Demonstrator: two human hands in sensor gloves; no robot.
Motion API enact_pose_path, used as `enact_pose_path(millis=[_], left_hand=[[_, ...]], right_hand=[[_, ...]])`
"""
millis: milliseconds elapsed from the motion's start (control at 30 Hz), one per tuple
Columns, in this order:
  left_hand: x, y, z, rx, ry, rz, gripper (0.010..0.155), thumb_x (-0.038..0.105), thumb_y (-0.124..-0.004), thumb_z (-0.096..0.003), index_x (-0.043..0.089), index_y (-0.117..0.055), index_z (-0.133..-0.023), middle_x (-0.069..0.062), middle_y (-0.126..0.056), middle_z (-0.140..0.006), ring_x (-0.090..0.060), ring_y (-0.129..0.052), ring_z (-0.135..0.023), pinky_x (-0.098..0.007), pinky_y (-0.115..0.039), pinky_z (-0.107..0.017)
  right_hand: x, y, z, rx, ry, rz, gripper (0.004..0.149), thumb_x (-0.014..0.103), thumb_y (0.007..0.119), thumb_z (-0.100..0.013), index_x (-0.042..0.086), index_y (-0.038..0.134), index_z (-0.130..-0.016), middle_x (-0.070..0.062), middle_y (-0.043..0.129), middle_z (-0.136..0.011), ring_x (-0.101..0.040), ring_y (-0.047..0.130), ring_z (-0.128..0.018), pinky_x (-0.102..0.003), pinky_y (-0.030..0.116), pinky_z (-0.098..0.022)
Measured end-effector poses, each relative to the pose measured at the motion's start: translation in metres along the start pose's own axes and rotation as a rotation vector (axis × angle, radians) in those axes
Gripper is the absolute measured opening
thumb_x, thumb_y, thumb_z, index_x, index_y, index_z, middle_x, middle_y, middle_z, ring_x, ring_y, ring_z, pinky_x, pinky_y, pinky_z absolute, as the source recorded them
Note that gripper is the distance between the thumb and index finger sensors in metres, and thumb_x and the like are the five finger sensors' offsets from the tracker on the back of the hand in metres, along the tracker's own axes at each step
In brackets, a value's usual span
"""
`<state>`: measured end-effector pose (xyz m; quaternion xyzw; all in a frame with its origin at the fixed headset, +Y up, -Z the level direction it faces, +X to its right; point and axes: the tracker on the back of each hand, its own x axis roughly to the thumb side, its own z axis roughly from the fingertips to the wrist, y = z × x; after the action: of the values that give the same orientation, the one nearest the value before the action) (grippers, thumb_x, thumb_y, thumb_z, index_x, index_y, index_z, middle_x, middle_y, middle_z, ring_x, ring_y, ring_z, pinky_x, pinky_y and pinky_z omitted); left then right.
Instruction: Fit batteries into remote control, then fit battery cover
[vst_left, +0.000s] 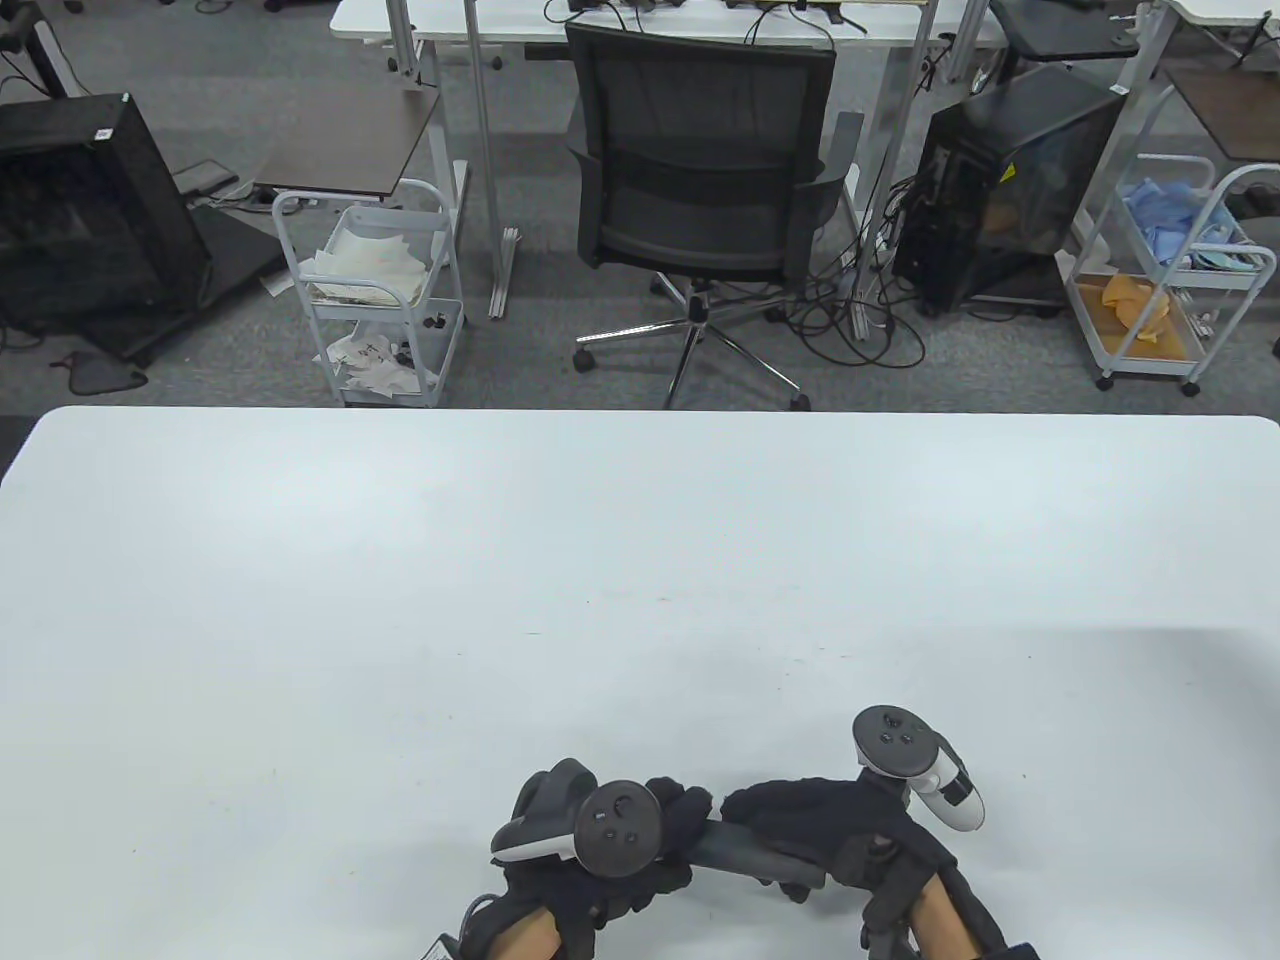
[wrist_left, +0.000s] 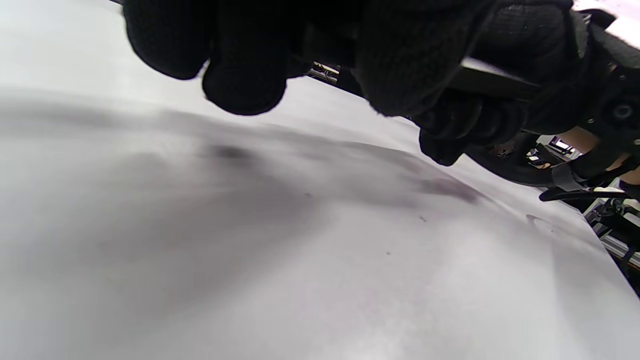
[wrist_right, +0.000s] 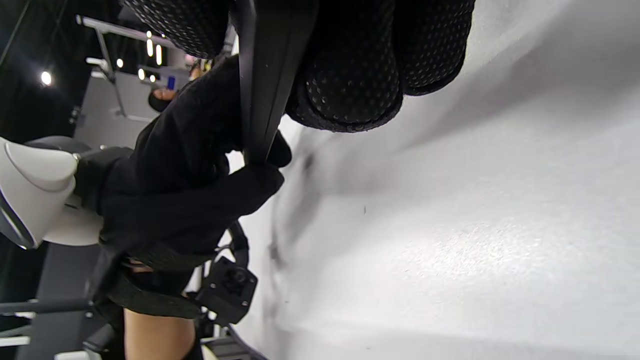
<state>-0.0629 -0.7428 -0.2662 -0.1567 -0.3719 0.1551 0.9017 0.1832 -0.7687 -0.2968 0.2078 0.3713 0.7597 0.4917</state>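
Overhead table (vst_left: 640, 560) view; close, tilted wrist views.

Even overhead lighting; sharp table view, soft wrist views.
Bench (vst_left: 640, 560) shows mild glare and soft shadows; wrist views blur close up, with edge distortion.

surface: white table (vst_left: 640, 560) | finish: plain, matte, faint specks

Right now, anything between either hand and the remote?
Nothing visible. The left hand and right hand both grip the remote control directly, one at each end, near the table's front edge. No batteries or cover show in any view.
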Motion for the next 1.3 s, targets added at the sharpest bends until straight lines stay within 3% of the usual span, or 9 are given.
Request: enact_pose_path(millis=[167, 300, 400, 533, 700, 800, 967, 1067, 1300], left_hand=[[-0.014, 0.004, 0.004, -0.007, 0.071, 0.01, 0.069, 0.036, -0.086, -0.0547, 0.013, -0.056, -0.112, -0.021, -0.064, -0.106, -0.027, -0.088, -0.071, -0.057, -0.068, -0.069], [-0.016, 0.004, 0.004, -0.03, 0.039, 0.07, 0.069, 0.036, -0.085, -0.0558, 0.011, -0.055, -0.112, -0.022, -0.063, -0.105, -0.027, -0.087, -0.071, -0.058, -0.067, -0.069], [-0.009, 0.006, 0.004, -0.019, 0.016, 0.052, 0.069, 0.037, -0.085, -0.0559, 0.01, -0.055, -0.112, -0.022, -0.063, -0.105, -0.026, -0.087, -0.071, -0.057, -0.068, -0.069], [-0.015, 0.008, 0.007, -0.024, 0.048, 0.042, 0.069, 0.037, -0.085, -0.0557, 0.01, -0.056, -0.112, -0.022, -0.063, -0.105, -0.026, -0.087, -0.071, -0.057, -0.068, -0.069], [-0.025, 0.01, 0.012, 0.005, 0.061, 0.101, 0.068, 0.04, -0.083, -0.0567, 0.013, -0.055, -0.112, -0.02, -0.063, -0.107, -0.028, -0.087, -0.076, -0.058, -0.067, -0.07], [-0.033, 0.015, 0.017, 0.046, 0.107, 0.144, 0.07, 0.038, -0.078, -0.0594, 0.013, -0.046, -0.115, -0.02, -0.053, -0.113, -0.031, -0.083, -0.083, -0.059, -0.064, -0.071], [-0.053, 0.02, 0.03, 0.121, 0.154, 0.218, 0.069, 0.038, -0.077, -0.0597, 0.012, -0.046, -0.116, -0.021, -0.052, -0.113, -0.033, -0.082, -0.084, -0.06, -0.063, -0.071], [-0.053, 0.016, 0.026, 0.07, 0.149, 0.24, 0.068, 0.037, -0.076, -0.0603, 0.013, -0.045, -0.116, -0.021, -0.052, -0.113, -0.033, -0.081, -0.085, -0.06, -0.063, -0.071], [-0.042, 0.012, 0.021, 0.024, 0.119, 0.208, 0.066, 0.037, -0.076, -0.0604, 0.012, -0.049, -0.115, -0.021, -0.055, -0.113, -0.033, -0.082, -0.085, -0.06, -0.064, -0.071]], right_hand=[[0.022, 0.0, 0.014, -0.205, -0.007, 0.315, 0.067, 0.05, 0.074, -0.055, 0.021, 0.056, -0.112, -0.012, 0.075, -0.107, -0.029, 0.082, -0.087, -0.055, 0.059, -0.075], [0.046, 0.032, 0.008, -0.244, 0.061, 0.703, 0.077, 0.055, 0.077, -0.051, 0.027, 0.046, -0.115, -0.005, 0.049, -0.123, -0.031, 0.047, -0.112, -0.06, 0.042, -0.081], [0.057, 0.053, 0.0, -0.268, 0.131, 0.947, 0.076, 0.056, 0.079, -0.049, 0.031, 0.049, -0.114, 0.002, 0.054, -0.122, -0.025, 0.051, -0.113, -0.059, 0.041, -0.084], [0.066, 0.071, -0.011, -0.382, 0.033, 1.129, 0.071, 0.052, 0.082, -0.046, 0.024, 0.063, -0.108, -0.003, 0.074, -0.109, -0.024, 0.072, -0.099, -0.056, 0.053, -0.081], [0.067, 0.059, -0.019, -0.323, 0.063, 0.973, 0.07, 0.05, 0.085, -0.046, 0.024, 0.064, -0.107, -0.003, 0.075, -0.107, -0.024, 0.074, -0.096, -0.056, 0.054, -0.081], [0.068, 0.045, -0.019, -0.356, 0.079, 0.959, 0.07, 0.049, 0.086, -0.044, 0.025, 0.064, -0.107, -0.002, 0.076, -0.106, -0.024, 0.075, -0.096, -0.056, 0.053, -0.081], [0.058, -0.007, -0.025, -0.477, 0.241, 0.941, 0.07, 0.05, 0.086, -0.045, 0.027, 0.064, -0.107, 0.0, 0.075, -0.108, -0.022, 0.073, -0.098, -0.056, 0.052, -0.083], [0.06, -0.031, -0.041, -0.518, 0.28, 0.793, 0.07, 0.049, 0.085, -0.046, 0.028, 0.062, -0.108, 0.0, 0.073, -0.11, -0.022, 0.07, -0.101, -0.056, 0.05, -0.083], [0.058, -0.052, -0.102, -0.545, 0.399, 0.802, 0.069, 0.049, 0.083, -0.047, 0.032, 0.059, -0.109, 0.005, 0.067, -0.114, -0.021, 0.062, -0.107, -0.057, 0.045, -0.085]])
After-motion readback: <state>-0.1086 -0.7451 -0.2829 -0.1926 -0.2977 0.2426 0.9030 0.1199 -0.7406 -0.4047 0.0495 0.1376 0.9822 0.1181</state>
